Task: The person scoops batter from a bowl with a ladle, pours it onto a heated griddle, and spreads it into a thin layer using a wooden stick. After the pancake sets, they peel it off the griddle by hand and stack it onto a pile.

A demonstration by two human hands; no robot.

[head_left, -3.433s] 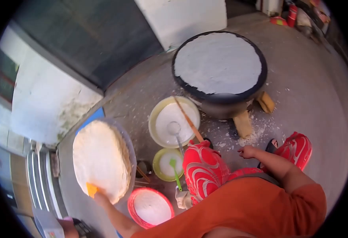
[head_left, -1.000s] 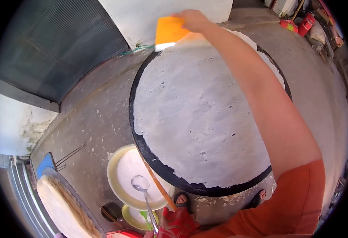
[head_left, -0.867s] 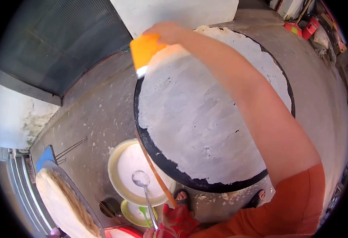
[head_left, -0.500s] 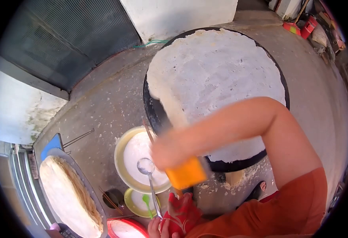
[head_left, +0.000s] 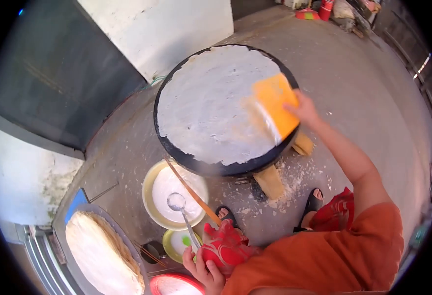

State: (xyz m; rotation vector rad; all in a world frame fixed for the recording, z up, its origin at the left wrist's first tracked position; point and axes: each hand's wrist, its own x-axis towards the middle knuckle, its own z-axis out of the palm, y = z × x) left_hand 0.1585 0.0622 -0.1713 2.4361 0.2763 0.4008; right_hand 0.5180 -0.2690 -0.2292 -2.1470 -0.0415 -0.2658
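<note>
My right hand [head_left: 302,109] is closed on the edge of a wide yellow scraper [head_left: 277,105]. The scraper is tilted over the right part of a thin, pale sheet of batter [head_left: 211,108], which covers most of a large round black griddle [head_left: 196,164]. Low in view, my left hand [head_left: 205,271] grips the handle end of a metal ladle [head_left: 176,201]. The ladle's bowl rests over white batter [head_left: 164,189] in a cream-coloured basin [head_left: 149,211]. A long wooden stick [head_left: 194,191] slants across the basin's right side.
A stack of thin flatbreads [head_left: 103,250] lies on a tray at lower left. Below the basin stand a small green bowl [head_left: 169,250] and a red-rimmed basin [head_left: 196,281]. Wood pieces [head_left: 270,182] stick out beneath the griddle. My sandalled feet are near it.
My right hand has swept the yellow scraper from beside the basin to the griddle's right side. The view has shifted, and the batter's bare left edge now looks covered. My left hand stays low.
</note>
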